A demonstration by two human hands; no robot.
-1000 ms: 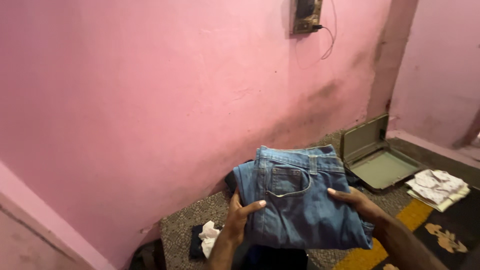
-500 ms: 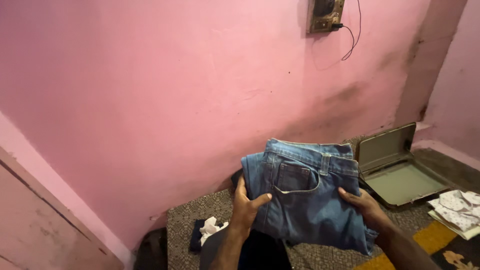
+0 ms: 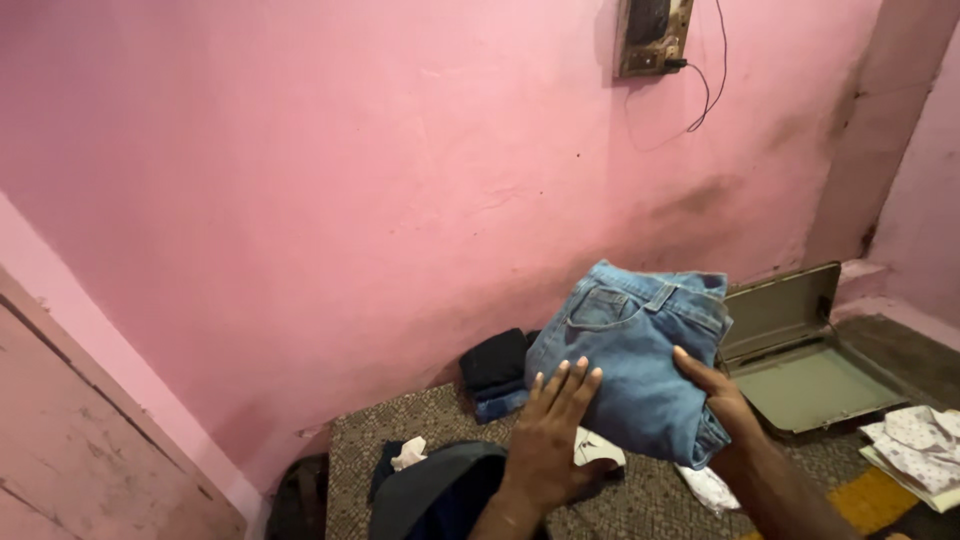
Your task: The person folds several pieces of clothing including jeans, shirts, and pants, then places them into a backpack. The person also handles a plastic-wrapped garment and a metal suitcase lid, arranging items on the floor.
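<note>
Two hands are in view: one left hand (image 3: 553,437) and one right hand (image 3: 716,394). There is one pair of folded blue jeans (image 3: 635,357). One open grey case (image 3: 805,352) lies on the floor. By the wall sits one stack of dark folded clothes (image 3: 496,371). One folded patterned white cloth (image 3: 920,438) lies at the right edge. Three small white pieces of cloth are visible: one (image 3: 409,454) by the dark heap, one (image 3: 596,447) under the jeans and one (image 3: 707,487) near the right wrist. One dark heap (image 3: 432,495) sits at the bottom. One switchboard (image 3: 652,35) hangs on the wall, with one wire (image 3: 712,80) trailing from it.
</note>
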